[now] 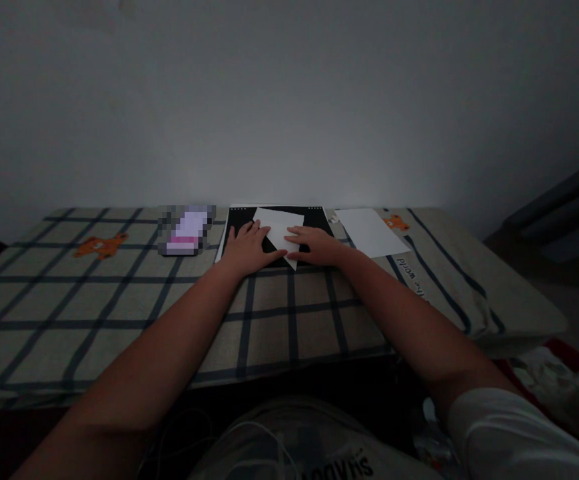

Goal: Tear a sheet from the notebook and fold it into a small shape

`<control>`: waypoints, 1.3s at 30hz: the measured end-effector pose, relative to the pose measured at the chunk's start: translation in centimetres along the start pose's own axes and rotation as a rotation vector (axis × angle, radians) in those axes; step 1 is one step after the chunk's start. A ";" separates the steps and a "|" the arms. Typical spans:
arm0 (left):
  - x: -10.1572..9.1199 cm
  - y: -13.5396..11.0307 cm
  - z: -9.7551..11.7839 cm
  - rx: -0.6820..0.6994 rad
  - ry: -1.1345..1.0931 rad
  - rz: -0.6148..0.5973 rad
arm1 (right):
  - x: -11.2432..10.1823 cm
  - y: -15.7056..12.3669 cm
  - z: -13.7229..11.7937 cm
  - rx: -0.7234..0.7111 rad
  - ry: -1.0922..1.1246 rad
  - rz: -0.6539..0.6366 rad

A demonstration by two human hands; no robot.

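Both left hand (pixel 249 249) and right hand (pixel 316 247) on my feed — fingers (pixel 272 256) spread — touch white paper (pixel 280 218) (black sheet (pixel 315 217) beneath).

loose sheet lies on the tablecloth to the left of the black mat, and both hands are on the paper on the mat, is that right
Not quite: the head view shows the loose sheet to the right of the black mat. It does lie on the tablecloth, and both the left hand and right hand are on the paper.
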State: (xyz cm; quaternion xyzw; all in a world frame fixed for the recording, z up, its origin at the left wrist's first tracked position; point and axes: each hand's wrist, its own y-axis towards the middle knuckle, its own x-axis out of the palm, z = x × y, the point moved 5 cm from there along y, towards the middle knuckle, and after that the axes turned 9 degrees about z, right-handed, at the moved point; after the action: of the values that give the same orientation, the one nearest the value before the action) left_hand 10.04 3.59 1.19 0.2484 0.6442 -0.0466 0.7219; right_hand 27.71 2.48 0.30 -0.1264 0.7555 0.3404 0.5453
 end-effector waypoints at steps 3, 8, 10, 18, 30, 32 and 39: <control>0.1 0.1 -0.2 -0.008 -0.013 0.009 | 0.0 0.0 0.0 0.005 0.005 -0.003; 0.0 0.1 -0.3 -0.022 -0.032 0.013 | 0.1 0.0 0.2 -0.004 0.007 0.006; 0.0 0.2 -0.4 -0.024 -0.037 0.015 | 0.1 0.0 0.2 -0.004 0.008 0.000; 0.2 0.3 -0.7 -0.018 -0.038 0.028 | -0.1 0.0 0.1 0.030 0.035 -0.013; 0.3 0.3 -0.7 -0.042 -0.041 0.003 | -0.2 -0.1 0.0 0.028 0.036 -0.007; 0.3 0.2 -0.7 -0.041 -0.044 0.008 | -0.2 -0.1 0.0 0.026 0.037 -0.007; 0.5 0.3 -0.9 -0.040 -0.041 0.002 | -0.2 -0.1 0.0 0.021 0.032 -0.010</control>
State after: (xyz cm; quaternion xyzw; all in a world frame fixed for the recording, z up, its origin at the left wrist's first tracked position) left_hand 9.47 4.35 0.82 0.2337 0.6300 -0.0381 0.7396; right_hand 27.82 2.39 0.45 -0.1300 0.7668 0.3278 0.5363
